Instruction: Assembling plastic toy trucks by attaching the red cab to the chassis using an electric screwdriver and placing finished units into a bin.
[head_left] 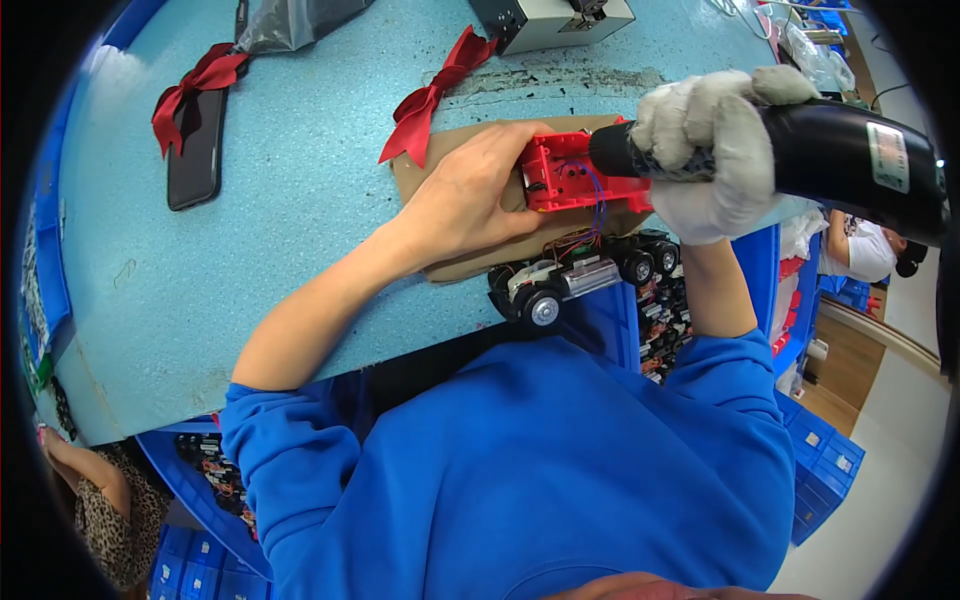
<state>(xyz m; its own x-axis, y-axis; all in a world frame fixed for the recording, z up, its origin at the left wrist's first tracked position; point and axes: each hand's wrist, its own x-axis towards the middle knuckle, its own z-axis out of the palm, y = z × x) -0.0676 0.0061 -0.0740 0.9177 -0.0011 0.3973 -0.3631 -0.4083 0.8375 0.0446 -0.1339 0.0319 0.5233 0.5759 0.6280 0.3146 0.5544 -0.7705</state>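
My left hand (468,190), bare, grips the left end of a red plastic toy-truck body shell (572,187), thumb and fingers on either side. The shell lies hollow side up on a brown pad (455,266), with blue wires inside. In a white glove, my right hand (712,145) is wrapped round a black electric screwdriver (830,145). Its nose is over the shell's right part; the bit's tip cannot be made out. Thin wires run from the shell to a truck chassis (580,277) with black wheels, which sits at the table's near edge.
One red ribbon (428,105) touches the pad's far left corner; another (198,85) lies across a black phone (195,160). A grey metal box (560,27) and a plastic bag (300,22) stand farther back. Blue bins (765,275) with parts flank me. Other people are at both sides.
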